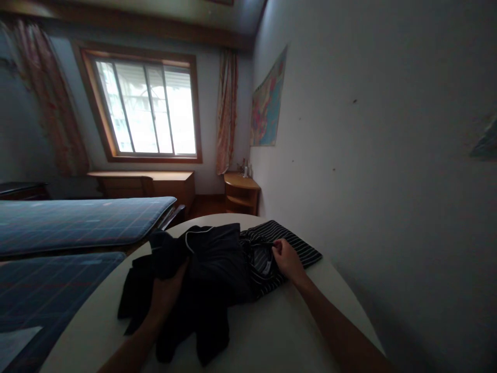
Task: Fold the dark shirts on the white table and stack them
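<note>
On a round white table [272, 331] lies a heap of dark clothes. A black shirt with thin white stripes [298, 246] is spread at the right of the heap, its neck opening and a pale label facing up. My right hand [286, 258] pinches the edge of that opening. A plain dark garment with a thin white trim line [217, 264] covers the middle and left, overlapping the striped one. My left hand [167, 290] reaches into the dark cloth at the left; its fingers are hidden under the folds.
A bed with a blue plaid mattress [85, 220] stands left of the table. A bare wall [373, 181] with a map [269, 103] runs close along the right. Beyond are a small corner shelf [243, 181], a wooden desk [174, 178] and a window [149, 109] with curtains.
</note>
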`<action>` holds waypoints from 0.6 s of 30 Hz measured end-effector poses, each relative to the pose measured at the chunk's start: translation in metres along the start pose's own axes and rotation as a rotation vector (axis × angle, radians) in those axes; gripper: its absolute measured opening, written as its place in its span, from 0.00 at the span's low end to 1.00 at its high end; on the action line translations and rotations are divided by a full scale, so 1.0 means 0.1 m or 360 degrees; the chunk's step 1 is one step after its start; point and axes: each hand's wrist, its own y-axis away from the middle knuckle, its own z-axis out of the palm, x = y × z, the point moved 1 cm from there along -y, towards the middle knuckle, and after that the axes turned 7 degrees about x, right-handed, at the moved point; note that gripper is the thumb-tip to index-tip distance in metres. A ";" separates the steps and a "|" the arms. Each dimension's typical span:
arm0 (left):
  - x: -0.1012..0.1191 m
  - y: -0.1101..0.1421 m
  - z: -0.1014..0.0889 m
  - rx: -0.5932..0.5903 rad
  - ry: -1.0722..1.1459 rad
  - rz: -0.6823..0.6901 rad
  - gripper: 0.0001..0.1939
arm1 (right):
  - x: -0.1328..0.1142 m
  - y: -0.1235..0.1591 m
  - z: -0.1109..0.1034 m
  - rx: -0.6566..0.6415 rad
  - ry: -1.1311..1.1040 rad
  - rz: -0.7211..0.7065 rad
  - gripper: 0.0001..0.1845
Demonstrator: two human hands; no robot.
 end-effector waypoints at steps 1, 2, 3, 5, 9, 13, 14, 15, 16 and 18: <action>0.00 -0.01 -0.02 -0.0016 -0.0016 0.0000 0.20 | -0.01 0.02 -0.01 -0.0012 0.0153 0.0006 0.16; 0.00 -0.02 -0.03 -0.0036 -0.0032 0.0001 0.20 | -0.01 0.03 -0.01 -0.0061 0.0312 0.0022 0.19; 0.00 -0.03 -0.05 -0.0054 -0.0046 0.0003 0.20 | -0.01 0.05 -0.01 -0.0137 0.0449 0.0048 0.23; 0.00 -0.04 -0.07 -0.0067 -0.0053 0.0014 0.21 | 0.01 0.05 -0.01 -0.0323 0.0533 0.0075 0.24; -0.03 -0.03 -0.06 -0.0033 -0.0035 0.0024 0.21 | -0.01 -0.10 -0.04 -0.0451 0.0257 -0.0021 0.11; -0.07 0.00 -0.02 0.0031 -0.0024 -0.0017 0.22 | -0.16 -0.33 -0.15 -0.0302 0.0018 -0.0070 0.12; -0.06 0.01 -0.01 0.0047 -0.0021 -0.0027 0.23 | -0.22 -0.37 -0.19 -0.0237 -0.0122 -0.0069 0.13; -0.05 0.00 -0.01 0.0065 -0.0018 -0.0040 0.23 | -0.28 -0.39 -0.24 -0.0173 -0.0306 -0.0071 0.15; -0.04 0.00 -0.01 0.0085 -0.0015 -0.0054 0.23 | -0.35 -0.41 -0.30 -0.0125 -0.0524 -0.0083 0.16; 0.03 -0.03 -0.03 0.0128 -0.0007 -0.0068 0.23 | -0.49 -0.41 -0.42 -0.0079 -0.0969 -0.0141 0.20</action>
